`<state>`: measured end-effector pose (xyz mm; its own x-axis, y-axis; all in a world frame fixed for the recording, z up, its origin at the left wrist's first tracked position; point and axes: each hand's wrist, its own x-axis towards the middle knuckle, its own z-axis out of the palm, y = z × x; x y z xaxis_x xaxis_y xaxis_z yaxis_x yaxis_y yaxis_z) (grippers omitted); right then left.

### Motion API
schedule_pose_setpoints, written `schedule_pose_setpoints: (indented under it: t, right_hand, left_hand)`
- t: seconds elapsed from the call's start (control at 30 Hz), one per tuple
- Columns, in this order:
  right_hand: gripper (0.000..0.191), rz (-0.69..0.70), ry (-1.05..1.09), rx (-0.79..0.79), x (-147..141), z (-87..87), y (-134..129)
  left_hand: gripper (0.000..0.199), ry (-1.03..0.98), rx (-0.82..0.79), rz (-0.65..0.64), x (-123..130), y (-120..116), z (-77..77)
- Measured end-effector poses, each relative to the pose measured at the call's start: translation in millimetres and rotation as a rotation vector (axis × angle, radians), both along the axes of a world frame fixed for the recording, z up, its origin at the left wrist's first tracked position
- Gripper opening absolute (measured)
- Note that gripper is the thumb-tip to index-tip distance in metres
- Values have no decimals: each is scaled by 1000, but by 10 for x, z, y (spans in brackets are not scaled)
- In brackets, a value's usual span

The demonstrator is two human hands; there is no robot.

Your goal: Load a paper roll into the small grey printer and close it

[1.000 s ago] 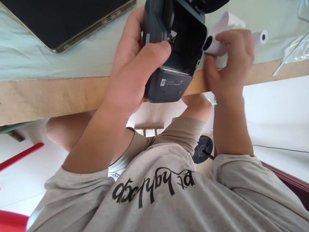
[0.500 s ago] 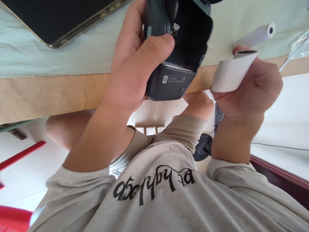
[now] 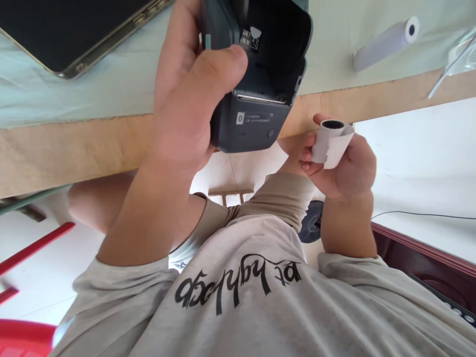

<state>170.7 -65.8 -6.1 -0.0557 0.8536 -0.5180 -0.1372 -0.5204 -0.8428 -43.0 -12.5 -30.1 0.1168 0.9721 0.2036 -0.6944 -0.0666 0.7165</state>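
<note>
My left hand (image 3: 193, 99) is closed around a dark label printer (image 3: 256, 124), its thumb lying over the side edge. The printer's cover stands open, so its black paper bay shows, with a small white sticker inside. A power button and a Bluetooth mark are on its front. Lower and to the right, my right hand (image 3: 349, 168) grips a small white paper roll (image 3: 320, 148) with a dark core. A loose end of the paper curls away from the roll toward the palm. The roll is apart from the printer.
A longer white roll (image 3: 386, 44) lies on the pale green tablecloth (image 3: 334, 54) at the upper right, near a clear plastic bag (image 3: 461, 57). A dark flat device (image 3: 74, 29) rests at the upper left. The table's wooden edge (image 3: 74, 153) runs across in front of me.
My right hand has moved down and left with the paper roll and turned it, so its core end shows more. The printer in my left hand has shifted slightly left.
</note>
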Motion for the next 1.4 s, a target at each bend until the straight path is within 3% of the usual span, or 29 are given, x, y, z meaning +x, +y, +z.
schedule_pose_setpoints:
  t: [0.1, 0.27, 0.5, 0.67, 0.83, 0.93, 1.03, 1.1, 1.17, 1.27, 1.4]
  right_hand:
    - [46, -7, 58, 2, -30, -22, -28]
    - [33, -46, 80, 51, -43, -59, -52]
    - [32, -49, 67, 76, -38, -40, -96]
    - [54, 33, 41, 121, -49, -77, -96]
    - [31, 52, -90, 342, -117, -46, -117]
    - [31, 52, -177, 548, -194, 14, -55]
    - [37, 40, -295, 799, -271, 61, 134]
    - [41, 78, -419, 1003, -315, 79, 315]
    - [42, 214, -639, 1247, -364, 96, 491]
    - [40, 348, -897, 1206, -462, 139, 650]
    - [28, 386, -999, 1183, -580, 217, 648]
  left_hand:
    - [21, 29, -15, 2, 5, -4, 20]
    - [21, 48, -41, 15, -2, -15, 36]
    - [18, 55, -39, 31, 18, -45, 62]
    - [19, 82, -11, 18, -19, -20, 48]
    - [35, 116, 41, -47, -93, 54, -77]
    - [35, 113, 24, 3, -66, 70, -138]
    - [30, 54, -28, 99, -3, 56, -162]
    - [32, 59, -37, 94, 20, 49, -170]
    - [34, 87, -36, 84, 19, 52, -181]
    - [40, 122, -33, 88, -2, 63, -201]
    - [44, 163, -51, 81, -51, 66, -202]
